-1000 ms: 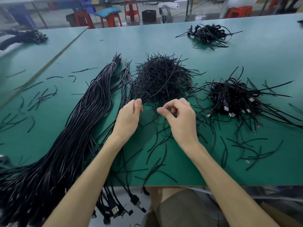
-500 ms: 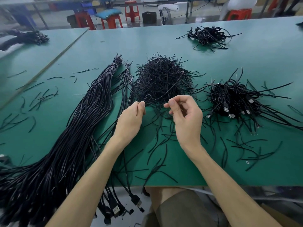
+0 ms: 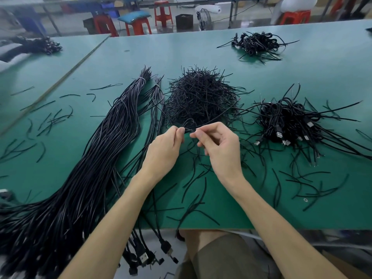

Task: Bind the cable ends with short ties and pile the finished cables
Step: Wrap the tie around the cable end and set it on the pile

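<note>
My left hand [image 3: 164, 151] and my right hand [image 3: 220, 147] meet over the green table [image 3: 201, 49]. Between their fingertips they pinch a thin black cable end [image 3: 189, 125] bent into a small loop. Behind the hands rises a mound of short black ties [image 3: 199, 95]. A long bundle of unbound black cables [image 3: 90, 166] runs along the left and hangs over the near edge, USB plugs dangling. To the right lies a pile of finished cables [image 3: 289, 121] with USB plugs showing.
Loose short ties are scattered around the hands and at the far left [image 3: 50, 121]. A second cable pile [image 3: 257, 44] sits at the back right. A neighbouring table holds more cables [image 3: 36, 47]. Red stools [image 3: 138, 25] stand beyond the table.
Both hands have drawn together and lifted slightly. The cable end now forms a small loop between their fingertips. The right hand's fingers have shifted leftward toward the left hand.
</note>
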Demonstrator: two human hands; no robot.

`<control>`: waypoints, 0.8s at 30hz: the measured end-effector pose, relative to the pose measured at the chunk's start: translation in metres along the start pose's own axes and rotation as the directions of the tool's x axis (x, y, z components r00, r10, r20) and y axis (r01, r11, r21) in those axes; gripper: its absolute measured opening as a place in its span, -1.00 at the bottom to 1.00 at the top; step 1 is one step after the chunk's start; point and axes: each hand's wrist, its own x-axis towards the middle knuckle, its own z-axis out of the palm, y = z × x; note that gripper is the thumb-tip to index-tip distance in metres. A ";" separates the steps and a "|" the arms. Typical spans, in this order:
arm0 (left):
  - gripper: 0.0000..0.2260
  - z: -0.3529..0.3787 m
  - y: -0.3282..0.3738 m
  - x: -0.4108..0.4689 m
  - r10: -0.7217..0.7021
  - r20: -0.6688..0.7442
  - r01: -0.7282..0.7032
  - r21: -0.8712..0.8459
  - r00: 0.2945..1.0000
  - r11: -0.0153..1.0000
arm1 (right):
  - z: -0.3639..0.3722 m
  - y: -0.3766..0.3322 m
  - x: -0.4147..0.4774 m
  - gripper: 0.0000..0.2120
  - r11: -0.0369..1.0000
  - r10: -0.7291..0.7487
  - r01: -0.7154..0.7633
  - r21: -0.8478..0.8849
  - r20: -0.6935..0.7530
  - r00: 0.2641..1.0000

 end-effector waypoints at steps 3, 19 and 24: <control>-0.60 0.000 0.002 -0.001 0.010 0.001 -0.010 -0.022 1.000 1.000 | 0.001 0.000 -0.001 -0.97 0.998 0.009 -0.009 -0.062 -0.002 1.000; -0.60 -0.011 0.007 0.002 -0.006 0.041 0.025 -0.471 0.999 0.882 | 0.003 -0.002 -0.002 -0.95 0.987 0.074 -0.058 -0.151 0.106 0.992; -0.61 -0.024 0.007 0.000 -0.044 0.272 0.228 -0.698 0.961 0.679 | 0.004 -0.003 -0.002 -0.72 0.995 0.064 -0.049 -0.088 0.179 0.982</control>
